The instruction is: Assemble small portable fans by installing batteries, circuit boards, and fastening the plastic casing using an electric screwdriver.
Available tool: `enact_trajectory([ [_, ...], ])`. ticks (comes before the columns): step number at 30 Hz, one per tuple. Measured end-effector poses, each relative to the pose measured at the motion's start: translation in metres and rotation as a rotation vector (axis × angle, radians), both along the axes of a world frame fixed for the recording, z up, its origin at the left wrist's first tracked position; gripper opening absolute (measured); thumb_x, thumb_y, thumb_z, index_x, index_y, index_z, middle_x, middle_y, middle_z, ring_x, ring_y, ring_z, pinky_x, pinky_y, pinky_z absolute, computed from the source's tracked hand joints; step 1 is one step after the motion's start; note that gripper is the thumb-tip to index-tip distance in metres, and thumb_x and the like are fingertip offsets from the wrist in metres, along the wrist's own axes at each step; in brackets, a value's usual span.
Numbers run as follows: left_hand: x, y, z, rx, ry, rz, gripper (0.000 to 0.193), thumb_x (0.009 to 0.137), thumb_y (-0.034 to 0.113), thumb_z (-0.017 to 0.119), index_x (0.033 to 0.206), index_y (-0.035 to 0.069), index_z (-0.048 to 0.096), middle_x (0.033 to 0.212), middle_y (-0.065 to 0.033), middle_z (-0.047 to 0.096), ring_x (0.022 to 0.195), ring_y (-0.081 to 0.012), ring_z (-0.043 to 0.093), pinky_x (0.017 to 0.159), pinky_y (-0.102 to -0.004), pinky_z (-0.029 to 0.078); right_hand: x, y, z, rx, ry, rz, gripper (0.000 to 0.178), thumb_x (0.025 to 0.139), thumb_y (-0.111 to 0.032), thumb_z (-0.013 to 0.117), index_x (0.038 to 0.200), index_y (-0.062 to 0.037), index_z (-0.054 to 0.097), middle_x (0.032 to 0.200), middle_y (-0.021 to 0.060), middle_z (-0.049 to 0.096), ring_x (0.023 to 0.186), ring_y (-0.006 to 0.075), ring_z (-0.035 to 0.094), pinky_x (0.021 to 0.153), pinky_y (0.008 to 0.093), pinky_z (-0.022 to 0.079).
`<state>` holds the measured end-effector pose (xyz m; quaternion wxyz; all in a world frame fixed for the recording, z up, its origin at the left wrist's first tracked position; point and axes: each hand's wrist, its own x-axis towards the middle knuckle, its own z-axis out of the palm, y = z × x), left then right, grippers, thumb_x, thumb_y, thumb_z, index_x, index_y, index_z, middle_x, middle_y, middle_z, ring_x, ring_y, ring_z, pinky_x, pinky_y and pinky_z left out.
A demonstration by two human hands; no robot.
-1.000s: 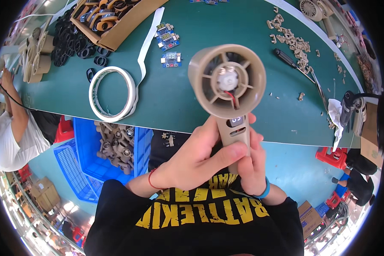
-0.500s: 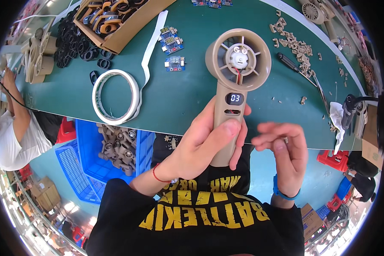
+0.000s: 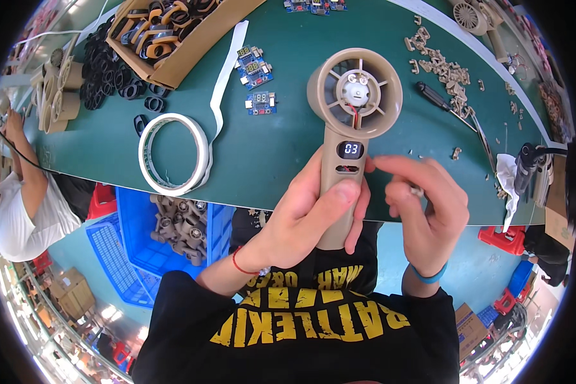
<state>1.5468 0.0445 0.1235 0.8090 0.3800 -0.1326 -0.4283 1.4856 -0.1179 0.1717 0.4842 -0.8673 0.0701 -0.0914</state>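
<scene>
2 hands (image 3: 365,211) hold fan (image 3: 352,128) (over table edge (image 3: 237,192)).

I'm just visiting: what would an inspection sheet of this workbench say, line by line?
Surface: green table, partly covered with parts.
Job's things: beige handheld fan body, round head open with motor showing, small lit display on the handle.
Clutter: white tape roll, small circuit boards, cardboard box of parts, black rings, beige clips, screwdriver.
Grippers: left hand wraps the fan handle; right hand beside it, fingers pinching something too small to tell.
Cables: thin red and black wires at the fan motor.
Surroundings: blue crate of grey parts under the table; another person at left.
</scene>
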Motion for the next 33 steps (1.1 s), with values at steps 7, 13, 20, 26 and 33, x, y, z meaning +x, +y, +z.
enact_trajectory([
  [7, 0.002, -0.001, 0.002, 0.026, 0.032, -0.014, 0.033, 0.101, 0.019, 0.04, 0.127, -0.001, 0.035, 0.087, -0.0106, 0.053, 0.057, -0.0144, 0.057, 0.055, -0.0256, 0.047, 0.01, 0.01, -0.004, 0.217, 0.017, -0.188, 0.015, 0.08, 0.01, 0.067, 0.093, 0.0024, 0.068, 0.079, 0.0066, 0.065, 0.058, 0.0093, 0.059, 0.05, 0.0206, 0.046],
  [13, 0.003, -0.001, 0.005, 0.032, 0.05, -0.005, 0.032, 0.101, 0.021, 0.04, 0.126, -0.001, 0.037, 0.086, -0.0106, 0.053, 0.057, -0.0147, 0.056, 0.053, -0.0255, 0.046, 0.01, 0.006, 0.002, 0.17, 0.052, -0.128, 0.012, 0.075, 0.004, 0.077, 0.085, 0.001, 0.071, 0.076, 0.0057, 0.067, 0.06, 0.0081, 0.06, 0.053, 0.0207, 0.045],
  [20, 0.001, -0.002, 0.004, 0.057, 0.07, 0.032, 0.032, 0.102, 0.022, 0.04, 0.124, -0.001, 0.037, 0.086, -0.0102, 0.053, 0.055, -0.0151, 0.056, 0.05, -0.0255, 0.046, 0.013, 0.003, 0.0, 0.099, -0.024, -0.133, 0.023, 0.068, 0.009, 0.078, 0.09, 0.0029, 0.072, 0.082, 0.0035, 0.06, 0.071, 0.009, 0.051, 0.059, 0.0231, 0.04],
  [26, 0.002, -0.004, 0.004, 0.057, 0.061, 0.036, 0.031, 0.102, 0.021, 0.039, 0.125, 0.0, 0.037, 0.086, -0.0097, 0.053, 0.055, -0.0154, 0.057, 0.051, -0.0255, 0.047, 0.014, 0.007, 0.004, 0.312, 0.002, -0.076, 0.028, 0.077, 0.009, 0.066, 0.104, 0.0024, 0.07, 0.091, 0.0048, 0.057, 0.077, 0.0096, 0.052, 0.066, 0.0204, 0.039],
  [33, 0.003, -0.004, 0.0, 0.001, 0.036, 0.001, 0.036, 0.103, 0.022, 0.04, 0.131, 0.001, 0.034, 0.089, -0.0095, 0.052, 0.058, -0.0152, 0.057, 0.053, -0.0256, 0.048, 0.011, 0.005, -0.004, 0.022, -0.077, 0.028, 0.033, 0.081, 0.012, 0.058, 0.111, 0.0032, 0.068, 0.09, 0.0092, 0.062, 0.078, 0.0138, 0.06, 0.07, 0.0239, 0.047],
])
